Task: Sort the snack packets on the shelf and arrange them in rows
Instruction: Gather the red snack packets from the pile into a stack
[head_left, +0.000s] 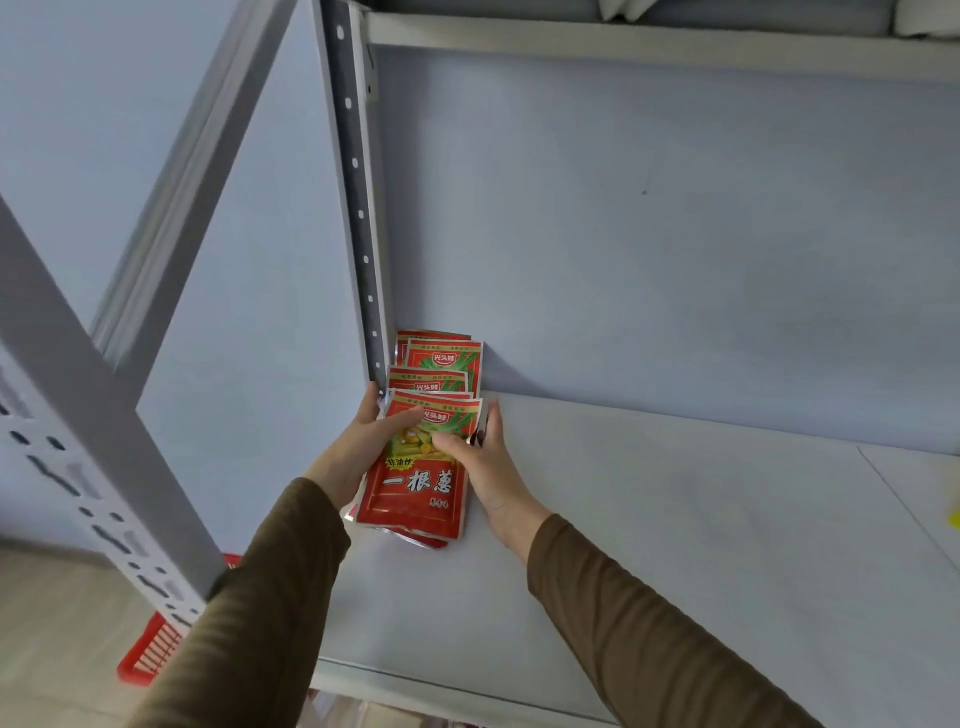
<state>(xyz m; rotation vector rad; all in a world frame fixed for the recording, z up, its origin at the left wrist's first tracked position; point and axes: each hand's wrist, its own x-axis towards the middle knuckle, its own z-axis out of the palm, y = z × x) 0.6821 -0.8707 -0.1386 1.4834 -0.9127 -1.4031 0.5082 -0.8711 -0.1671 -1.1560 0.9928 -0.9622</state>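
Several red snack packets with green and yellow print lie overlapping in a row at the far left of the white shelf board (675, 545), running back to the rear wall. The front packet (415, 493) tops a small stack. My left hand (363, 441) grips that stack's left edge, thumb across the packet's upper face. My right hand (485, 457) holds its right edge, thumb pressed on the face. Behind it more red packets (441, 364) lie flat against the grey upright.
A grey perforated upright (358, 208) stands at the shelf's back left corner, another upright (78, 415) is near me on the left. A red plastic basket (156, 649) sits on the floor below left. Something yellow (955, 517) shows at the right edge. Another shelf hangs overhead.
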